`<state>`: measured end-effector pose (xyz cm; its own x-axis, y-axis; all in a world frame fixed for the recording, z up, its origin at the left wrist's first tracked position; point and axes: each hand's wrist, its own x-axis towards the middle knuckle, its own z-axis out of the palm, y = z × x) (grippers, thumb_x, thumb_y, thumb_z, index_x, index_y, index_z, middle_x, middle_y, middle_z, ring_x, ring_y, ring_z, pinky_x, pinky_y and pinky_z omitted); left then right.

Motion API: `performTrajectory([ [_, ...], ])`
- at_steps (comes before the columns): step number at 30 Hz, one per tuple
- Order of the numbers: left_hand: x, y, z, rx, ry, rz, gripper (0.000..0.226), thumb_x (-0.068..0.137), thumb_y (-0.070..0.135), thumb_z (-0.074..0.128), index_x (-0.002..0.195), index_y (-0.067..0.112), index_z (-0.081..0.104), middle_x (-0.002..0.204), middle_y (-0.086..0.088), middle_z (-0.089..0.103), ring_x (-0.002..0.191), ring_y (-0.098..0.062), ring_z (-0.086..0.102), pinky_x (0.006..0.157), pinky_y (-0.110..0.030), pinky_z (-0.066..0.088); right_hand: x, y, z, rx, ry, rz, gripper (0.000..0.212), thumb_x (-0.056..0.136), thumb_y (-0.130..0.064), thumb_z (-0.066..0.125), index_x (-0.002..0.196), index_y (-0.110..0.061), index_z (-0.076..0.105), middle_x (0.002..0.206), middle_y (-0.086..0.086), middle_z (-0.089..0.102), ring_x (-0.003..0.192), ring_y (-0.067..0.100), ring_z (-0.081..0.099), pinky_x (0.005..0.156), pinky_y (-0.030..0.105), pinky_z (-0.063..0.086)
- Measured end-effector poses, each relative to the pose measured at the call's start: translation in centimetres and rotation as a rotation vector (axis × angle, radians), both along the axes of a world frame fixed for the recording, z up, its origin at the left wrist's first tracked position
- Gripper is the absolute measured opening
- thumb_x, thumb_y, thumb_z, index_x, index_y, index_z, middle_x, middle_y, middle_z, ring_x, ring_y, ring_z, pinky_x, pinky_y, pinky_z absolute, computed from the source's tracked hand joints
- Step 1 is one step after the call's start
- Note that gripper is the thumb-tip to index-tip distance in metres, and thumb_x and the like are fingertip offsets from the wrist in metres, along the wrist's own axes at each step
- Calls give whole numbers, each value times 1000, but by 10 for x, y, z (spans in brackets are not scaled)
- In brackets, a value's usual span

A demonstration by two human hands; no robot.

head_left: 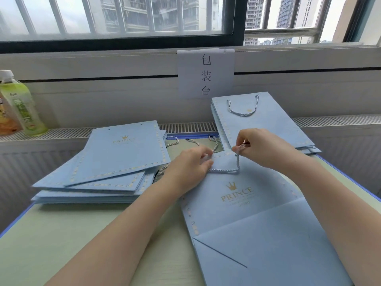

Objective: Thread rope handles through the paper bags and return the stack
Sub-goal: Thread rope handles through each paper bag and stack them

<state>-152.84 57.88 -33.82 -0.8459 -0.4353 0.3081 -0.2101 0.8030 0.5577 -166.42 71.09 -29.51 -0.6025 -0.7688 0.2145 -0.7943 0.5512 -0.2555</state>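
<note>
Head view: a pale blue paper bag (pixel 247 203) lying flat on the bench (pixel 82 244), printed face up, gold crown and "PRINCE" lettering showing, folded base nearest the wearer. Threading step under way at the bag's top edge. Right hand (pixel 261 147) pinching one end of a twisted blue-and-white rope handle (pixel 224 171) between curled fingers (pixel 240 148), just above the right-hand hole. Left hand (pixel 191 164) curled round the rope's other end at the left-hand hole. Rope already running in a loop across the bag's face between the two hands. Next move, by the look of it: seating or knotting each end behind its hole, calling for a fine pinch and a steady pull without tearing the paper. To the left, a fanned stack of unthreaded bags (pixel 115 159), holes bare; behind on the right, a pile of finished bags (pixel 257 122) with handle fitted. Spare ropes (pixel 193 141) between the piles.
</note>
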Motion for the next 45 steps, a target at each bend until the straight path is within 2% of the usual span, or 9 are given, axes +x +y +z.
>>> performTrajectory([
  [5,4,1,8,-77,-56,116,27,87,35,63,112,24,61,116,2,62,109,-17,55,92,-36,44,7,-2,-2,59,-70,113,15,91,-14,49,99,-16,61,90,-3,56,84,18,51,71,28,42],
  [11,9,5,21,-333,-271,319,26,94,41,46,110,23,57,117,0,58,109,-24,53,80,-31,33,12,-3,0,45,-136,191,13,94,-24,50,99,-18,61,89,-4,57,77,15,52,61,23,40],
  [15,3,14,12,-396,-229,278,32,94,43,43,111,20,56,118,0,58,112,-23,52,79,-32,35,23,-14,-9,38,-127,167,27,95,-42,47,85,-17,53,71,-9,49,71,14,47,63,27,35],
  [22,-1,7,8,-13,-156,122,33,87,23,64,119,18,59,121,-5,57,113,-22,52,92,-31,42,35,-20,-16,119,-23,157,17,90,-16,48,95,-6,61,101,7,62,92,23,52,70,28,38],
  [28,-1,3,12,191,-166,99,14,87,19,61,100,19,58,100,-5,60,88,-19,55,75,-26,43,29,-11,-3,-70,-37,167,17,91,-13,48,100,-7,61,89,1,58,80,18,50,68,29,42],
  [31,-2,4,13,190,-156,85,15,88,20,59,102,16,62,95,-3,58,87,-18,53,72,-25,39,21,-8,-1,-117,-70,230,17,90,-11,52,96,-11,68,83,-5,60,72,9,52,56,9,41],
  [34,-1,5,13,198,-133,77,19,87,18,60,104,13,65,91,-3,60,86,-18,55,76,-28,43,23,-10,-3,-118,-74,272,18,89,-9,54,94,-13,71,73,-15,54,66,1,48,56,4,37],
  [40,0,3,15,237,-68,50,14,77,3,57,80,-6,68,69,-11,57,66,-18,47,67,-35,45,28,-14,-10,-140,-14,291,16,88,-8,56,96,-17,66,83,-6,60,78,11,51,64,21,39],
  [45,6,3,24,354,-91,20,16,79,0,56,75,5,71,69,-8,57,65,-16,47,58,-21,40,27,-16,-10,-96,94,253,11,85,-12,61,80,-21,56,77,-5,55,78,16,45,66,29,39],
])
